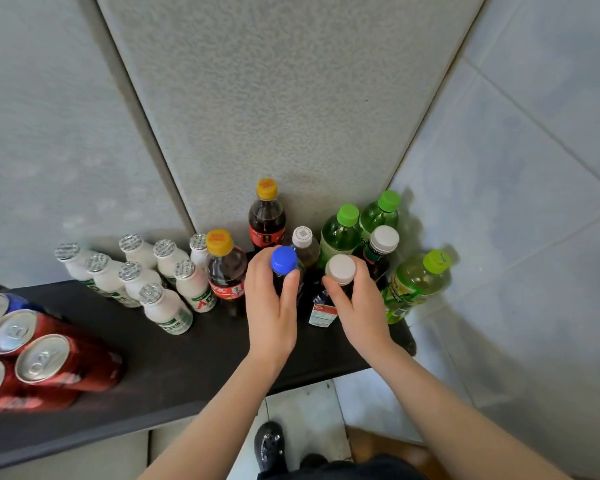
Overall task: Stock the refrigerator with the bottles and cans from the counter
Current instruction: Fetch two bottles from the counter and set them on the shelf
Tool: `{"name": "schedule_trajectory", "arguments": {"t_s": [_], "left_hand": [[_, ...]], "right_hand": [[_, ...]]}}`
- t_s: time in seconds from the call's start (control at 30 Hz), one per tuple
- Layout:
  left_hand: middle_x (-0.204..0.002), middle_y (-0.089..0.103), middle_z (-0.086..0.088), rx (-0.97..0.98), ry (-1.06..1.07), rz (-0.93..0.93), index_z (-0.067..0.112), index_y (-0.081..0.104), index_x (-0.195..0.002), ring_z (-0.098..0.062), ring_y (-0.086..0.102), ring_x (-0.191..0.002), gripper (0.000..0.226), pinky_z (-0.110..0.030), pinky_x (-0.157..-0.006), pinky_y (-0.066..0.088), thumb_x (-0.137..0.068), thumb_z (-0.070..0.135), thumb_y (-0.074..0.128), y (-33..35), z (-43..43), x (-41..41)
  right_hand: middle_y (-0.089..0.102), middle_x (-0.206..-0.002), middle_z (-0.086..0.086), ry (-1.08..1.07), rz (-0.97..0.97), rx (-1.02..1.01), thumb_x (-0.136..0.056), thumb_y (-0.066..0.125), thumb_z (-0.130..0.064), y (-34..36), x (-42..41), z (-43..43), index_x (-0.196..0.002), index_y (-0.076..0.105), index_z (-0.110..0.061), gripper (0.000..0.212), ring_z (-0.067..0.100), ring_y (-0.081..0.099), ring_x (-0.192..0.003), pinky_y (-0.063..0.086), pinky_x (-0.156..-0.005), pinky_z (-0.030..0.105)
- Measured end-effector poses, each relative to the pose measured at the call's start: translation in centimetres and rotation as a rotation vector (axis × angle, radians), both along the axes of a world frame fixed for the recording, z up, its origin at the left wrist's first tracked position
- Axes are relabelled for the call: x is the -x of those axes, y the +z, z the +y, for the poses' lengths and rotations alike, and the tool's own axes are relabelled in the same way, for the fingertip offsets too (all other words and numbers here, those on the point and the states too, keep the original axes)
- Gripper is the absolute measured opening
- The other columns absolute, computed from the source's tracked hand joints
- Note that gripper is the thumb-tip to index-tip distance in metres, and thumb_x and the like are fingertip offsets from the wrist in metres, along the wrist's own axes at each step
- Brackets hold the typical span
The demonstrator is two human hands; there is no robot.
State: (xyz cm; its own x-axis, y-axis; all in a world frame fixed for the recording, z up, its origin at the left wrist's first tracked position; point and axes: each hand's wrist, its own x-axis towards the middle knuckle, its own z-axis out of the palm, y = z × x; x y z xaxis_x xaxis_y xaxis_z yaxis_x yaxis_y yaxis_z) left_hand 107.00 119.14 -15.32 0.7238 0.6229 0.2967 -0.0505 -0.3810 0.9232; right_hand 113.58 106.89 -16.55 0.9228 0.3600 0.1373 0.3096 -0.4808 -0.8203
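Left hand (271, 308) grips blue-capped bottle (284, 260); right hand (362, 306), white-capped (341, 269).

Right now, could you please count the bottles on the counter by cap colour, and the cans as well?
Foil-capped bottles: 8
Yellow-capped bottles: 2
Green-capped bottles: 3
White-capped bottles: 3
Blue-capped bottle: 1
Cans in view: 4
Total: 21

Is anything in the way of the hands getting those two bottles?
No. The left hand grips the blue-capped bottle and the right hand grips the white-capped bottle beside it, so nothing stands between them. The refrigerator is out of view, so the way there cannot be judged.
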Motion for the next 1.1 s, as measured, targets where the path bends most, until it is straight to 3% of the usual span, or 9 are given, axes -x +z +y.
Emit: {"name": "schedule_trajectory", "arguments": {"t_s": [0.2, 0.4, 0.5, 0.63, 0.7, 0.8, 0.9, 1.0, 1.1], "left_hand": [[-0.096, 0.057, 0.006, 0.166, 0.07, 0.046, 0.021, 0.056, -0.108, -0.01, 0.053, -0.092, 0.029, -0.025, -0.085, 0.041, -0.09, 0.039, 0.043, 0.5, -0.4, 2.7], [-0.075, 0.056, 0.008, 0.257, 0.115, -0.033, 0.037, 0.059, -0.087, -0.002, 0.049, -0.072, 0.015, -0.014, -0.068, 0.041, -0.086, 0.043, 0.044, 3.2, -0.4, 5.9], [-0.065, 0.051, 0.017, 0.287, 0.184, -0.072, 0.035, 0.059, -0.081, 0.0, 0.043, -0.063, 0.017, -0.013, -0.062, 0.038, -0.084, 0.043, 0.044, 4.8, -0.7, 8.1], [-0.071, 0.055, 0.016, 0.334, 0.31, -0.123, 0.034, 0.063, -0.083, -0.003, 0.048, -0.07, 0.021, -0.014, -0.067, 0.041, -0.08, 0.045, 0.045, 5.8, -1.5, 12.3], [-0.079, 0.063, 0.015, 0.355, 0.389, -0.138, 0.04, 0.066, -0.087, -0.002, 0.056, -0.077, 0.023, -0.012, -0.073, 0.044, -0.079, 0.046, 0.045, 5.9, -2.3, 14.9], [-0.087, 0.069, 0.011, 0.37, 0.549, -0.136, 0.028, 0.068, -0.088, -0.001, 0.061, -0.084, 0.03, -0.009, -0.076, 0.045, -0.079, 0.045, 0.045, 5.2, -4.0, 19.3], [-0.087, 0.069, 0.009, 0.396, 0.748, -0.128, 0.019, 0.065, -0.086, -0.004, 0.063, -0.085, 0.033, -0.011, -0.075, 0.046, -0.079, 0.045, 0.046, 3.8, -6.2, 24.3], [-0.09, 0.07, 0.012, 0.418, 0.938, -0.081, 0.031, 0.068, -0.09, -0.005, 0.064, -0.087, 0.03, -0.016, -0.078, 0.05, -0.079, 0.047, 0.045, 2.5, -9.2, 29.4], [-0.085, 0.068, 0.011, 0.44, 1.127, -0.067, 0.033, 0.066, -0.09, -0.006, 0.062, -0.082, 0.03, -0.02, -0.076, 0.05, -0.077, 0.05, 0.045, 2.1, -12.6, 34.2]], "right_hand": [[0.059, -0.103, -0.017, -0.009, -0.08, -0.077, -0.084, 0.048, -0.062, 1.2, 1.0, -1.0, -0.117, 0.048, -0.029, 0.046, 0.001, 0.056, -0.098, 0.041, -0.081, 0.012], [0.059, -0.102, -0.027, 0.131, -0.11, -0.227, -0.085, 0.049, -0.055, 3.8, 2.4, -1.0, -0.109, 0.044, -0.051, 0.025, -0.005, 0.056, -0.099, 0.04, -0.083, 0.007], [0.057, -0.107, -0.03, 0.188, -0.095, -0.324, -0.086, 0.048, -0.053, 5.2, 3.4, 0.1, -0.114, 0.044, -0.046, 0.029, -0.006, 0.054, -0.105, 0.04, -0.089, 0.009], [0.056, -0.111, -0.026, 0.319, -0.06, -0.441, -0.088, 0.049, -0.046, 6.3, 5.3, 1.6, -0.121, 0.046, -0.032, 0.036, -0.006, 0.053, -0.104, 0.04, -0.088, 0.008], [0.057, -0.104, -0.026, 0.403, -0.026, -0.468, -0.088, 0.049, -0.045, 6.5, 6.9, 2.2, -0.114, 0.045, -0.036, 0.029, -0.009, 0.054, -0.097, 0.039, -0.084, 0.006], [0.058, -0.099, -0.031, 0.545, 0.054, -0.468, -0.088, 0.047, -0.046, 5.9, 10.0, 3.2, -0.11, 0.047, -0.033, 0.025, -0.011, 0.054, -0.093, 0.038, -0.081, 0.004], [0.061, -0.101, -0.026, 0.701, 0.134, -0.465, -0.089, 0.046, -0.047, 3.9, 13.5, 4.2, -0.114, 0.052, -0.019, 0.038, -0.008, 0.056, -0.095, 0.039, -0.081, 0.005], [0.063, -0.101, -0.014, 0.861, 0.26, -0.409, -0.088, 0.047, -0.051, 1.9, 17.9, 4.5, -0.116, 0.053, -0.014, 0.047, 0.005, 0.06, -0.095, 0.045, -0.082, 0.018], [0.061, -0.096, -0.027, 1.012, 0.303, -0.36, -0.088, 0.048, -0.049, 1.2, 22.9, 4.0, -0.109, 0.052, -0.021, 0.036, -0.007, 0.057, -0.089, 0.043, -0.078, 0.009]]}}
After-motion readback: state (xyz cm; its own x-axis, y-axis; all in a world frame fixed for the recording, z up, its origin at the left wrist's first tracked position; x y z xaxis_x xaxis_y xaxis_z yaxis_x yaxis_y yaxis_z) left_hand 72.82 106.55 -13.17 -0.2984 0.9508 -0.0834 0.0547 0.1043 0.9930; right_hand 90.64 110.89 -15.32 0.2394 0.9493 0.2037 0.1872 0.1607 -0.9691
